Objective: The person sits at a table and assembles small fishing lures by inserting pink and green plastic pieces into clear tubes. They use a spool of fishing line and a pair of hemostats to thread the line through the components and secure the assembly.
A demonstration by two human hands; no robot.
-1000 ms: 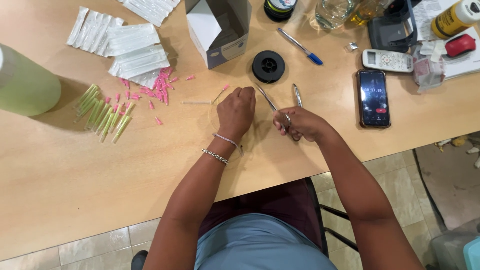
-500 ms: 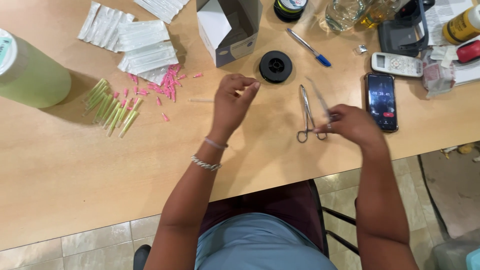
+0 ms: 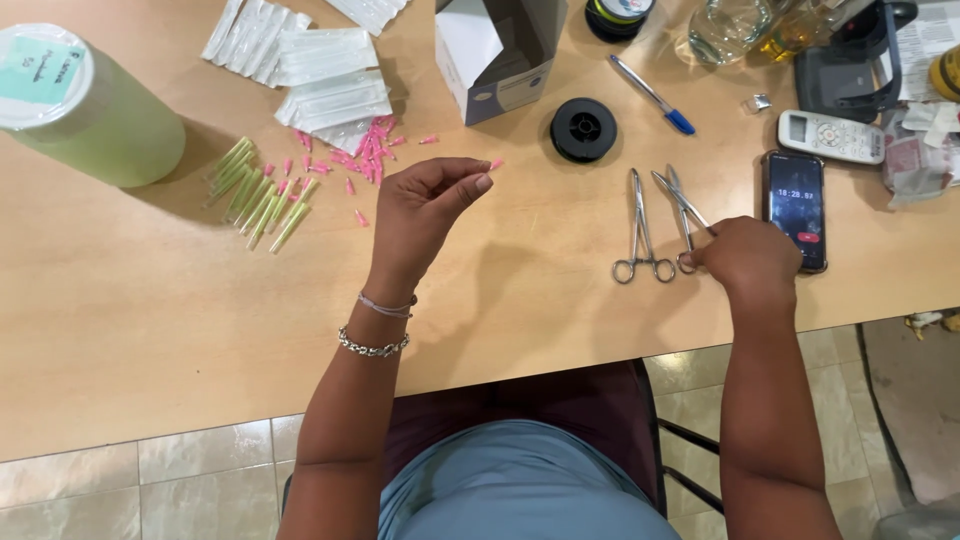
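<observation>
Hands parted over the desk (image 3: 150,330)
The left hand (image 3: 425,205) has lifted, grip pinched on a small pink cap (image 3: 494,164); the right hand (image 3: 745,255), moved right, closes on scissors (image 3: 682,205) beside the forceps (image 3: 640,225).

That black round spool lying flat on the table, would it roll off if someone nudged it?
Probably not: the black spool lies flat on its face, so a nudge would likely slide it across the smooth table. It looks small and probably light. Set on edge, its round rim would likely roll.
</observation>
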